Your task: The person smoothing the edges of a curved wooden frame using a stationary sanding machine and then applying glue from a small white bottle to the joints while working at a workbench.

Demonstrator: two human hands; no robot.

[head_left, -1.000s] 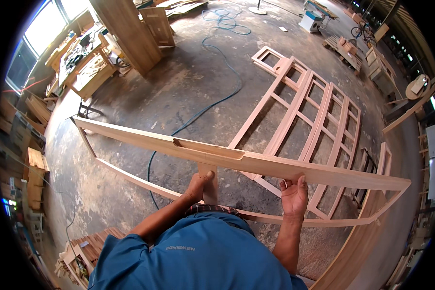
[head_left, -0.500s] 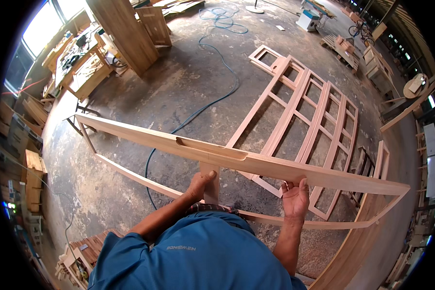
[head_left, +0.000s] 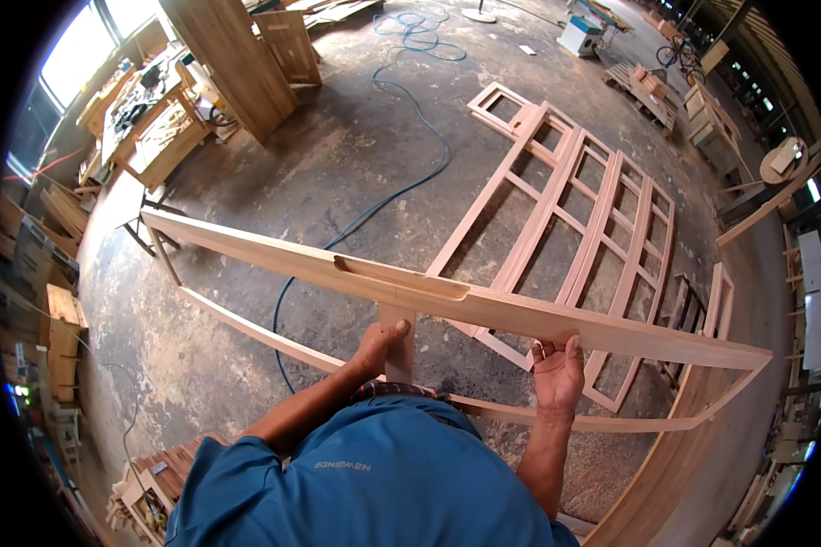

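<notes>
A long, pale wooden frame [head_left: 274, 255] spans the view in front of my body, its long rail uppermost and a second rail low against my waist. A shallow recess [head_left: 401, 279] is cut along the middle of the upper rail. My left hand [head_left: 379, 350] is closed round the short crosspiece [head_left: 400, 361] that joins the two rails, thumb on its near face. Further right, my right hand [head_left: 558, 379] grips the upper rail from below, its thumb against the near side and the fingertips partly hidden under the wood.
Several reddish ladder-like wooden frames [head_left: 570, 219] lean or lie beyond, to the right. A blue hose [head_left: 429, 173] winds over the stained concrete floor. At the far left are a cluttered workbench [head_left: 155, 128] and a tall wooden panel [head_left: 233, 64]. Wood offcuts [head_left: 146, 488] lie at lower left.
</notes>
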